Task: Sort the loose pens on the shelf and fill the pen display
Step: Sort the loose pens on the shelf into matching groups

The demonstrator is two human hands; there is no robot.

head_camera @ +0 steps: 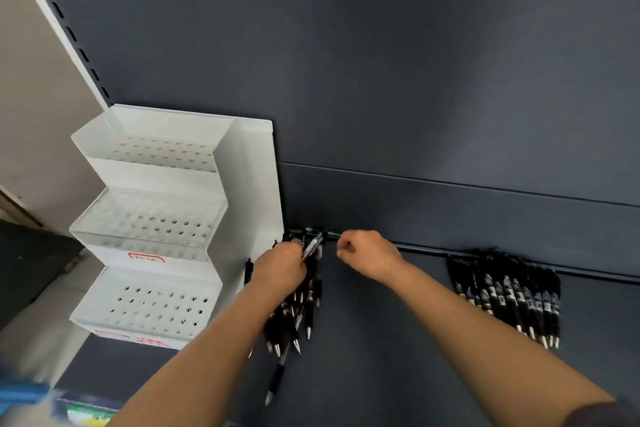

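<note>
One stray pen (277,378) lies nearest on the shelf (398,357), then the left hand (280,267) grips one clear pen (313,244) over the jumbled pen pile (304,308), right hand (367,253) curled, can't tell if holding, one pen row (509,302) right, three-tier pen display (152,218) left.

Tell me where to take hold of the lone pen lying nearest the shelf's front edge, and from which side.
Pinch the lone pen across its black rubber sleeve, coming from above. It lies flat on the shelf, tip toward the front, its far end by the pile.
</note>
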